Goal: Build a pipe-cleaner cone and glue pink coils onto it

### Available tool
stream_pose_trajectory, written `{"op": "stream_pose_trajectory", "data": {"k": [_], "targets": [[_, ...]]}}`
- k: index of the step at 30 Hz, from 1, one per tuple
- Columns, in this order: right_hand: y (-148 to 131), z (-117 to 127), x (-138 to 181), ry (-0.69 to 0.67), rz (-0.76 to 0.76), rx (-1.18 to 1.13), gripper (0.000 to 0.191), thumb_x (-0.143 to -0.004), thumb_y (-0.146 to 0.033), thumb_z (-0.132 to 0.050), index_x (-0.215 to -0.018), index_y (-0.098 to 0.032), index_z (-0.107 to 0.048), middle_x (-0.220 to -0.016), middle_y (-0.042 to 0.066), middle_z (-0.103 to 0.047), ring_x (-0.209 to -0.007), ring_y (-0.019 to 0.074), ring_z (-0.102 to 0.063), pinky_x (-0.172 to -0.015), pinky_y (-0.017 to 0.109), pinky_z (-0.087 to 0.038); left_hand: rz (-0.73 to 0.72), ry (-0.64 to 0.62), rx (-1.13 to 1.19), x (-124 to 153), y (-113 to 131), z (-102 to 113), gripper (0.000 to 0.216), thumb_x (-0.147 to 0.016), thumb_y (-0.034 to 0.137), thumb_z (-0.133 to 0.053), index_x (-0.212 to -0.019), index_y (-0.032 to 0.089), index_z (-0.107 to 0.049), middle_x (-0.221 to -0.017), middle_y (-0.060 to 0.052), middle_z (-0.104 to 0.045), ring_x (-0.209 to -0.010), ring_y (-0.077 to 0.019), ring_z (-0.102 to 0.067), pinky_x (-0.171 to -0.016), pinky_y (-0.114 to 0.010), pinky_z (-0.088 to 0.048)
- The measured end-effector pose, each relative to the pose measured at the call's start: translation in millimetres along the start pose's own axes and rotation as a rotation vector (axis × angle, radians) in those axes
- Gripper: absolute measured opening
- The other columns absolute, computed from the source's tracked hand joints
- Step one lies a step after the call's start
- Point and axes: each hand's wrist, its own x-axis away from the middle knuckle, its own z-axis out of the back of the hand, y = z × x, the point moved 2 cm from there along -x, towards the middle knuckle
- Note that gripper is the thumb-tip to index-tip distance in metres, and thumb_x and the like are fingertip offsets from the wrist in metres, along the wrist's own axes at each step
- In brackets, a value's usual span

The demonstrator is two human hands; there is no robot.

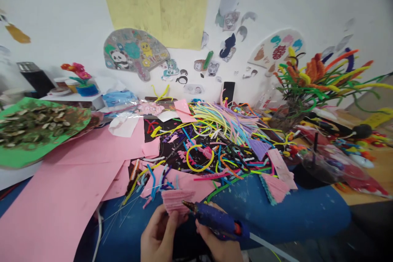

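Head view, from the left: a green sheet (30, 156) bears dry brown bits, then pink paper (61, 204) and a fan with a panda (135, 51). The left hand (159, 235) has its fingers pinched on a pink ribbed piece (176, 198), held up before a pile of fuzzy sticks (235, 125). The right hand (219, 247) has its fingers wrapped round a blue glue gun (219, 219), nozzle at the piece; contact is unclear. Further right, a bottle (265, 97) carries red print too small to read, and a white fan (287, 41) shows 囍 in red.
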Motion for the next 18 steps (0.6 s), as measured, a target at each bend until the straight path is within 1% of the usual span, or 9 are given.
{"op": "stream_pose_trajectory", "data": {"k": [2, 4, 6, 8, 11, 14, 18], "targets": [[-2.6, 3.0, -0.4, -0.026, -0.010, -0.041, 0.021, -0.080, -0.032, -0.061, -0.062, -0.023, -0.058, -0.055, -0.002, -0.063, -0.051, 0.0168, -0.060, -0.053, 0.025, -0.050, -0.071, 0.059, -0.034, 0.6, 4.2, -0.4, 0.036, -0.063, 0.051, -0.082, -0.081, 0.020, -0.074, -0.077, -0.002, -0.077, -0.071, -0.0213, -0.073, -0.071, -0.024, -0.058], [-3.6, 4.1, -1.3, -0.046, 0.012, -0.048, 0.023, -0.079, -0.029, -0.062, -0.059, -0.023, -0.053, -0.053, -0.003, -0.059, -0.049, 0.0159, -0.059, -0.052, 0.024, -0.049, -0.130, 0.094, -0.066, -0.4, 5.2, 0.8, 0.033, -0.063, 0.049, -0.083, -0.079, 0.021, -0.074, -0.076, -0.001, -0.077, -0.070, -0.0202, -0.073, -0.072, -0.022, -0.058], [-3.3, 2.6, -1.9, -0.078, 0.055, -0.030, 0.021, -0.078, -0.025, -0.061, -0.059, -0.022, -0.052, -0.053, -0.004, -0.057, -0.049, 0.0152, -0.059, -0.051, 0.023, -0.048, -0.182, 0.117, -0.110, -1.7, 4.0, 2.7, 0.029, -0.064, 0.046, -0.083, -0.078, 0.022, -0.074, -0.075, 0.000, -0.077, -0.068, -0.0185, -0.072, -0.070, -0.019, -0.056], [-2.4, -0.2, -1.7, -0.103, 0.092, -0.026, 0.017, -0.078, -0.022, -0.059, -0.062, -0.021, -0.055, -0.056, -0.003, -0.058, -0.050, 0.0147, -0.059, -0.052, 0.022, -0.047, -0.233, 0.137, -0.166, -2.3, 1.8, 4.3, 0.024, -0.065, 0.042, -0.083, -0.076, 0.022, -0.075, -0.072, 0.000, -0.077, -0.063, -0.0162, -0.070, -0.066, -0.017, -0.055], [-2.3, -3.2, 0.1, -0.076, 0.105, -0.036, 0.015, -0.080, -0.024, -0.057, -0.065, -0.021, -0.058, -0.059, -0.002, -0.058, -0.053, 0.0151, -0.058, -0.054, 0.024, -0.046, -0.289, 0.160, -0.229, -1.9, -1.2, 5.1, 0.019, -0.066, 0.037, -0.082, -0.074, 0.022, -0.075, -0.069, 0.001, -0.076, -0.058, -0.0140, -0.068, -0.062, -0.015, -0.053], [-4.4, -4.4, 1.5, -0.030, 0.095, -0.030, 0.017, -0.079, -0.024, -0.058, -0.062, -0.021, -0.057, -0.059, -0.002, -0.058, -0.054, 0.0158, -0.058, -0.056, 0.025, -0.046, -0.316, 0.159, -0.246, -1.2, -2.8, 4.8, 0.018, -0.067, 0.037, -0.082, -0.073, 0.022, -0.075, -0.067, 0.001, -0.075, -0.059, -0.0143, -0.068, -0.062, -0.016, -0.052], [-8.0, -5.0, 0.7, -0.035, 0.067, -0.037, 0.016, -0.079, -0.022, -0.059, -0.063, -0.020, -0.058, -0.059, -0.003, -0.058, -0.055, 0.0149, -0.059, -0.057, 0.023, -0.045, -0.336, 0.157, -0.262, -1.5, -3.7, 5.3, 0.017, -0.067, 0.037, -0.082, -0.074, 0.022, -0.075, -0.068, 0.001, -0.074, -0.058, -0.0138, -0.066, -0.062, -0.016, -0.052]]}}
